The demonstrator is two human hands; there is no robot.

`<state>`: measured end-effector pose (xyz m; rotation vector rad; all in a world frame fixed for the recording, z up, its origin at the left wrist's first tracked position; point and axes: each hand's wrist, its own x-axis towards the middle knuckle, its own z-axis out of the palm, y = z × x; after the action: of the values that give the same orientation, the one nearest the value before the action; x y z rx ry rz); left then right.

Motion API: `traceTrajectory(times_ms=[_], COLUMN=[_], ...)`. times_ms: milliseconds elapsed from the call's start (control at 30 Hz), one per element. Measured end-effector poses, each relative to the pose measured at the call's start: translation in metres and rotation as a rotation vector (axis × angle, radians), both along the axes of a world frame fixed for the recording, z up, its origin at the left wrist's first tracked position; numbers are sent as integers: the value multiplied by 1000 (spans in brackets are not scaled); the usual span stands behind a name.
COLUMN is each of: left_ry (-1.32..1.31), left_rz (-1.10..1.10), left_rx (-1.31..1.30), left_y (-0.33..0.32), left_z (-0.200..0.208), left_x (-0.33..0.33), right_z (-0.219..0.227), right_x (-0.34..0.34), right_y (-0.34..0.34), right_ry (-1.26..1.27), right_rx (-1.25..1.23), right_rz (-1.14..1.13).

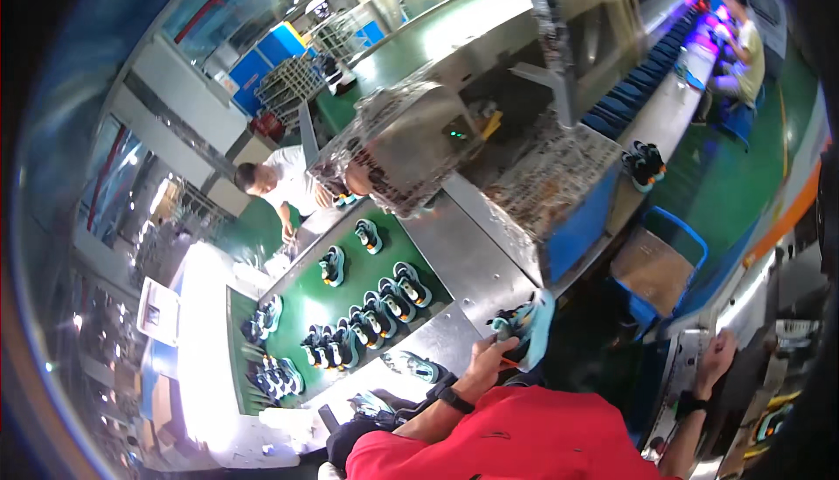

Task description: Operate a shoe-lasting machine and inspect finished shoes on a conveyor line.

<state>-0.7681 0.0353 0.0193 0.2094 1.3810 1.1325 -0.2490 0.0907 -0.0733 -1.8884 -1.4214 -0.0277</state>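
The long machine (489, 52) runs away from me toward the upper right, its near end wrapped in crinkled plastic sheet (398, 143) that hides whatever is under it. Below it lies the green belt (306, 305), carrying pairs of small dark shoes with teal trim (384, 301); the fisheye bend and the glare at the belt's left end make the farthest pairs hard to tell apart. A steel worktop (472, 257) lies between the belt and me. My red shirt (516, 445) fills the lower middle and covers most of both my forearms.

My left hand (491, 359) is closed around a teal and black shoe (527, 327), held up just above the edge of the worktop; my fingers are partly behind it. My right hand (718, 349) is off to the right against a metal edge, blurred, and I cannot tell whether it grips anything. Another loose shoe (411, 365) lies on the worktop near my left wrist.
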Motion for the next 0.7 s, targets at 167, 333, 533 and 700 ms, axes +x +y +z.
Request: traceTrajectory(times_ms=[167,333,533,700], left_ry=[61,182,334,705], left_rz=[284,467,608,604], left_rx=[52,100,-21,-154], left_y=[38,90,175,251], left_z=[-39,-89,-152,-195], left_x=[-110,-244,-407,-513], right_z=[217,389,477,488], right_x=[-134,-342,-603,-762], right_y=[155,290,408,515], right_ry=[-88,-595,-501,-660], right_rx=[269,656,412,148], right_rz=[358,825,1095,1072])
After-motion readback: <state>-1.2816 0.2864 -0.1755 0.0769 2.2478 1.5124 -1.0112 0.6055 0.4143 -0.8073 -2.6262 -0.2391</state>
